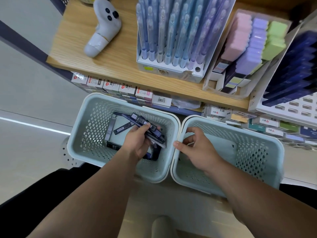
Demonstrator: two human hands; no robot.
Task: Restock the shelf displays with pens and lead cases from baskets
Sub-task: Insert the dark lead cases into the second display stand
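Standing below the shelf (111, 66), left basket (96, 124) and right basket (253, 152) touch. Left hand (137, 143) grips fanned lead cases (154, 129) inside the left basket; right hand (199, 150) curls at the right basket's rim, hold unclear. Risk: the uneven fan slipping apart when lifted

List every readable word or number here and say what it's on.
"HB 0.5": grey lead case in the left basket.
"HB 0.5": black lead case beside it.
"双头": white box under the shelf, upside down.
Red-logo boxes, barcode tag: too blurred to read.
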